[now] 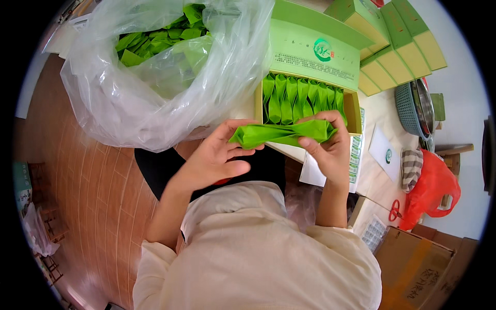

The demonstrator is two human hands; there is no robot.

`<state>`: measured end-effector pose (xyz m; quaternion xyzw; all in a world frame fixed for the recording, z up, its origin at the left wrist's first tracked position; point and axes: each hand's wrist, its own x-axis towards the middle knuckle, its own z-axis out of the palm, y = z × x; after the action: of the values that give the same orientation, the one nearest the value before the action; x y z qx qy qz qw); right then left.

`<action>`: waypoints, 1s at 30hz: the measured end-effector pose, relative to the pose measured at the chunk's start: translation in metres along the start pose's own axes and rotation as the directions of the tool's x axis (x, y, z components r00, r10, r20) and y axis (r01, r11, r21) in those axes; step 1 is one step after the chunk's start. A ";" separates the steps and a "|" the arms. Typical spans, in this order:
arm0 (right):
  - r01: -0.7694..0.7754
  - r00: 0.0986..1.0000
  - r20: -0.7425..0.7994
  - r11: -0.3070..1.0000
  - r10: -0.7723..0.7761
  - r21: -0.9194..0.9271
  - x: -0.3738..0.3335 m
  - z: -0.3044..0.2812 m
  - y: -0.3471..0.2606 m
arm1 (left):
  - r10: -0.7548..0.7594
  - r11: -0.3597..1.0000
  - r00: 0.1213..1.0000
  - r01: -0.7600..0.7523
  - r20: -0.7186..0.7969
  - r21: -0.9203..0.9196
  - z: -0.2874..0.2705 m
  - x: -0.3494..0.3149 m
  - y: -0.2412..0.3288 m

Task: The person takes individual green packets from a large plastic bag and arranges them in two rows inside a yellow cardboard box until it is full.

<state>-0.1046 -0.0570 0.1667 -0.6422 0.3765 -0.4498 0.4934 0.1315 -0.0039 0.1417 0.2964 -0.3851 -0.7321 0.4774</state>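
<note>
A long, creased, bright green foil packet [279,134] lies crosswise in front of me. My right hand [333,150] grips its right end, thumb on the near side and fingers curled over the top. My left hand [209,157] is open at the other end, its fingers spread against the packet and its thumb stretched apart. Just beyond is a green and yellow box [353,111] with its lid [294,39] raised. Several green packets [302,98] stand in a row inside it.
A large clear plastic bag [119,113] with many green packets [147,47] stands far left. Several closed green boxes [403,44] are stacked far right. To the right are a blue-grey basket [407,109], a red plastic bag [434,183], red scissors [395,211] and a cardboard box [408,268].
</note>
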 end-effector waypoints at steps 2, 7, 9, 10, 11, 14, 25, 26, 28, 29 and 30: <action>0.058 0.998 0.021 0.997 -0.059 0.045 -0.002 0.009 0.000 | 0.100 0.988 0.995 -0.096 -0.021 0.123 0.006 0.003 -0.003; 0.171 0.980 0.113 0.984 -0.165 -0.046 0.002 0.010 0.002 | 0.212 0.959 0.961 -0.169 -0.179 0.229 0.011 0.009 -0.009; 0.064 0.997 0.041 0.998 -0.063 -0.026 -0.001 0.009 0.007 | 0.225 0.964 0.956 -0.190 -0.190 0.189 0.008 0.006 -0.008; 0.012 1.000 0.007 1.000 -0.012 -0.011 -0.002 0.009 0.008 | 0.238 0.968 0.955 -0.217 -0.180 0.126 0.005 0.002 -0.010; -0.095 0.994 -0.034 0.985 0.101 0.147 -0.002 0.012 0.005 | 0.251 0.968 0.953 -0.243 -0.170 0.063 0.003 0.001 -0.011; -0.320 0.930 0.006 0.802 0.367 0.504 -0.001 0.031 -0.005 | 0.500 0.865 0.855 -0.482 -0.139 0.141 0.002 0.008 -0.015; -0.452 0.879 0.155 0.687 0.450 0.569 -0.021 0.030 0.000 | 0.544 0.830 0.805 -0.558 -0.236 0.012 0.022 0.032 0.011; -0.422 0.896 0.139 0.714 0.421 0.559 -0.020 0.026 -0.001 | 0.537 0.834 0.810 -0.552 -0.236 0.005 0.019 0.032 0.011; -0.434 0.896 0.153 0.751 0.417 0.497 -0.021 0.022 -0.002 | 0.526 0.839 0.818 -0.544 -0.232 -0.013 0.014 0.034 0.011; -0.436 0.898 0.154 0.780 0.413 0.449 -0.021 0.023 -0.005 | 0.511 0.849 0.832 -0.528 -0.217 -0.022 0.015 0.034 0.011; -0.437 0.899 0.154 0.805 0.411 0.402 -0.021 0.023 -0.006 | 0.494 0.860 0.846 -0.509 -0.201 -0.030 0.017 0.034 0.012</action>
<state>-0.0892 -0.0290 0.1654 -0.4310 0.3877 -0.3804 0.7205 0.1110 -0.0333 0.1582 0.2329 -0.3725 -0.5659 0.6977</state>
